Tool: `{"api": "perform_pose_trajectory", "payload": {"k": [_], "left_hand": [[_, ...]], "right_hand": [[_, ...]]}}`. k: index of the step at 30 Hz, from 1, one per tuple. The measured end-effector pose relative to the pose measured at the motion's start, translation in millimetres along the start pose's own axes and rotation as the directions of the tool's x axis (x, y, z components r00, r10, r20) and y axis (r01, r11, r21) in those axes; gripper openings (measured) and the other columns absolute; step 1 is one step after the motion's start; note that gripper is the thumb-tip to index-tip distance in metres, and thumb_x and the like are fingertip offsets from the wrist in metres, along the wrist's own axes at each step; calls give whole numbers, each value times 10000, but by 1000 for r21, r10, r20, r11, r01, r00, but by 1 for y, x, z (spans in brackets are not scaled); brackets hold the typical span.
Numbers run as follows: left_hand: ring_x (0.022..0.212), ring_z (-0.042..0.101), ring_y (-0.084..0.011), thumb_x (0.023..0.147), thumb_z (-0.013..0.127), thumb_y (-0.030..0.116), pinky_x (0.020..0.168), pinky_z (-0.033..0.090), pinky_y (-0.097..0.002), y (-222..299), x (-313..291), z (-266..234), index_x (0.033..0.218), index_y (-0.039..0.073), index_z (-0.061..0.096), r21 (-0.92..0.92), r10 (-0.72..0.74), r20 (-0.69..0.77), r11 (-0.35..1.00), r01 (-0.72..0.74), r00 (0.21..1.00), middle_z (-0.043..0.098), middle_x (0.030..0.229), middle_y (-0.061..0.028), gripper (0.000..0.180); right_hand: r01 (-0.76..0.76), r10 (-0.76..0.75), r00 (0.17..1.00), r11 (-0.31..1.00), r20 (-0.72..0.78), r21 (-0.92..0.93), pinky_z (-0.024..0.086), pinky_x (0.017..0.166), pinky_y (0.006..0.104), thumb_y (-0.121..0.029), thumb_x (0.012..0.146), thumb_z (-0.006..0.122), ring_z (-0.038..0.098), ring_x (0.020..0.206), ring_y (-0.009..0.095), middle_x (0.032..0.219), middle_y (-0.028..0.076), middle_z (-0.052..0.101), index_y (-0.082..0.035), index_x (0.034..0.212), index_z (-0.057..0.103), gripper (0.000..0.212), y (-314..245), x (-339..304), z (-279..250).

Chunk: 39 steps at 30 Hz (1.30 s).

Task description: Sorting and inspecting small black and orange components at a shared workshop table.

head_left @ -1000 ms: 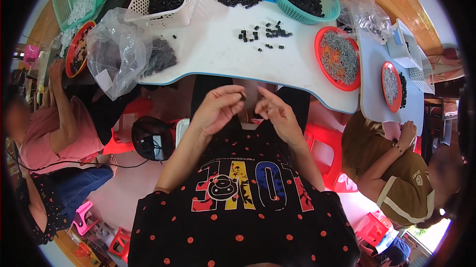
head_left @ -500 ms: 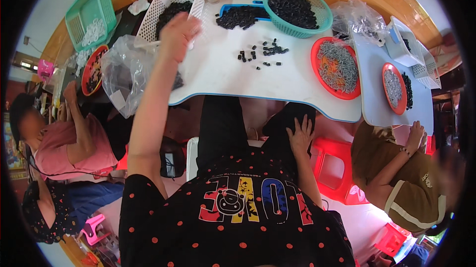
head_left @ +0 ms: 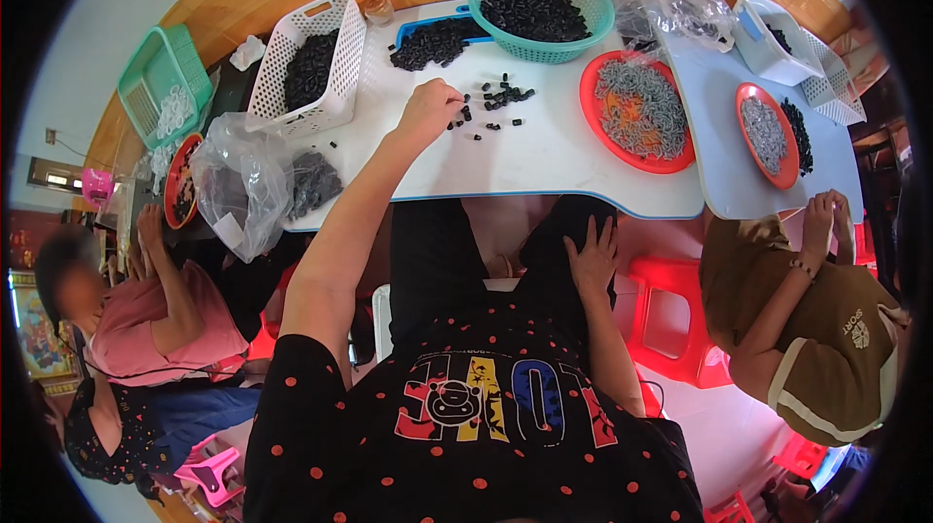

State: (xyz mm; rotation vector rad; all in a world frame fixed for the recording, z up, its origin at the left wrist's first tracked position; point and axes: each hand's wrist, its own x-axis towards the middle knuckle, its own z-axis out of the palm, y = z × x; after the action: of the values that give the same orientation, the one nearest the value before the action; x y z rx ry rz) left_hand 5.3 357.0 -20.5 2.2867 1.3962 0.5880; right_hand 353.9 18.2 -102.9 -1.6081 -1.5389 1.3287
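Observation:
My left hand point(head_left: 430, 109) reaches over the white table point(head_left: 408, 173), its fingers drawn together at the left edge of a loose group of small black cylindrical pieces point(head_left: 505, 95). What the fingertips hold, if anything, is hidden. My right hand point(head_left: 593, 257) lies flat on my right thigh, fingers spread, with nothing in it. Beyond the loose group, more black pieces fill a green round basket point(head_left: 541, 49), and others are heaped on a blue tray point(head_left: 470, 28). To the left, a white perforated basket point(head_left: 346, 66) also contains black pieces.
An orange-red plate point(head_left: 589, 95) of grey screw-like parts lies to the right. Clear plastic bags point(head_left: 233, 173) are at the left and far right. Co-workers sit on both sides: a pink shirt point(head_left: 175, 324) left, a brown shirt point(head_left: 826, 348) right. A red stool point(head_left: 666, 363) stands beside me.
My left hand has moved from above the white basket rightward and down to the loose black pieces. My right hand stays on my thigh. The view has shifted slightly.

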Motion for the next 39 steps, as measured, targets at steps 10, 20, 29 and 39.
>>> {"api": "perform_pose_trajectory", "payload": {"k": [10, 20, 29, 39], "left_hand": [[1023, 925, -399, 959, 963, 123, 954, 731, -473, -20, 14, -2, 1151, 24, 984, 23, 55, -38, 998, -54, 998, 941, 1145, -231, 217], [1047, 916, -258, 1037, 969, 125, 952, 708, -397, 46, -92, 44, 1252, 26, 944, -334, -48, -17, 942, 40, 999, 952, 1164, -162, 238], [1071, 903, -241, 1057, 957, 107, 974, 700, -386, 22, -123, 56, 1293, 23, 933, -461, -86, -52, 886, 53, 995, 945, 1184, -149, 252], [1098, 889, -223, 1079, 944, 87, 999, 692, -374, 29, -121, 83, 1338, 20, 922, -583, -123, -97, 811, 44, 988, 937, 1207, -135, 269]], "right_hand": [[6, -4, 1000, 996, -30, 91, 679, 1184, 449, -237, 1225, 819, 870, 1389, 343, 1509, 209, 891, -24, 1610, 859, 442, -2, 10, -11], [-90, 116, 975, 986, -190, 142, 696, 1170, 431, -196, 1241, 791, 888, 1385, 334, 1465, 218, 917, -6, 1579, 871, 396, 23, -30, -39], [56, -162, 793, 979, -588, -194, 681, 950, 451, -202, 1248, 786, 872, 1019, 288, 1100, 179, 898, -19, 1451, 925, 307, -64, 5, -188], [-226, -299, 741, 732, -601, -642, 689, 1049, 602, -159, 1122, 894, 862, 1155, 491, 1229, 232, 854, -73, 1246, 962, 166, 19, 95, -264]]}}
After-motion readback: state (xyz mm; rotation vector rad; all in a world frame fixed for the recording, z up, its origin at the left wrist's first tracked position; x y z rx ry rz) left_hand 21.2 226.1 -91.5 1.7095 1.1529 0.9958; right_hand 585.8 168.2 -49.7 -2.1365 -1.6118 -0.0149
